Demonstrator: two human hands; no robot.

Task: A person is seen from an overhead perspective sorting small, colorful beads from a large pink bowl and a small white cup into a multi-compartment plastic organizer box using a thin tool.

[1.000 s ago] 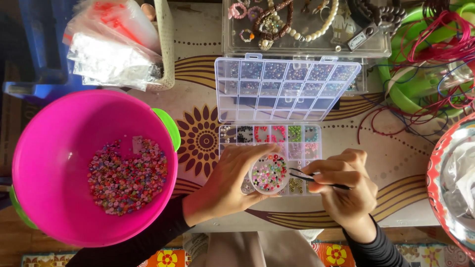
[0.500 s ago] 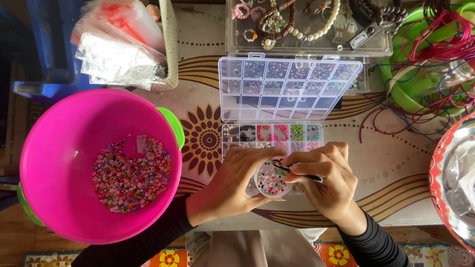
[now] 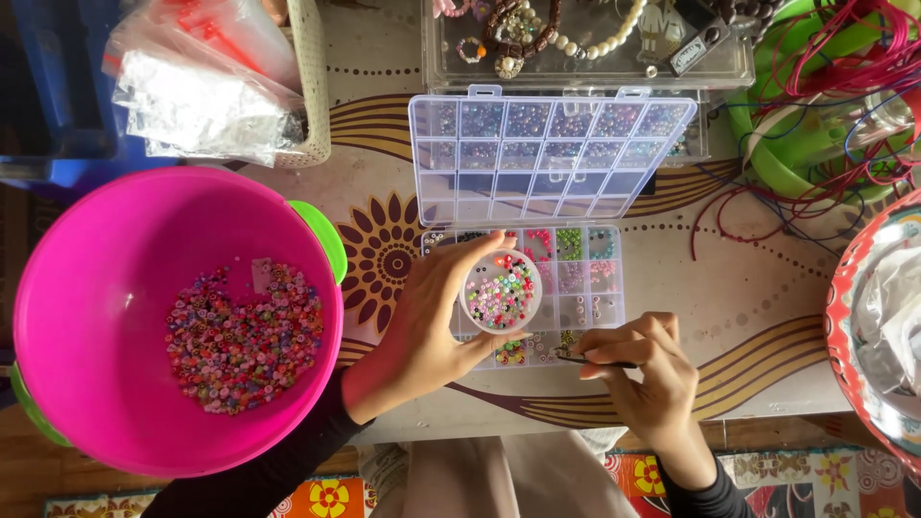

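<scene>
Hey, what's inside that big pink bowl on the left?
The pink bowl holds a loose heap of small multicoloured beads on its bottom, with a small pale scrap among them. Whatever lies beneath the heap is covered. Neither hand is in the bowl.

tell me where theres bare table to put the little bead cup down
Bare tablecloth lies right of the compartment box, before the red-rimmed dish. A smaller patch with a flower print sits between the pink bowl and the box. Crowded: the far edge, with the jewellery tray, cords and plastic bags. The left hand holds the cup.
</scene>
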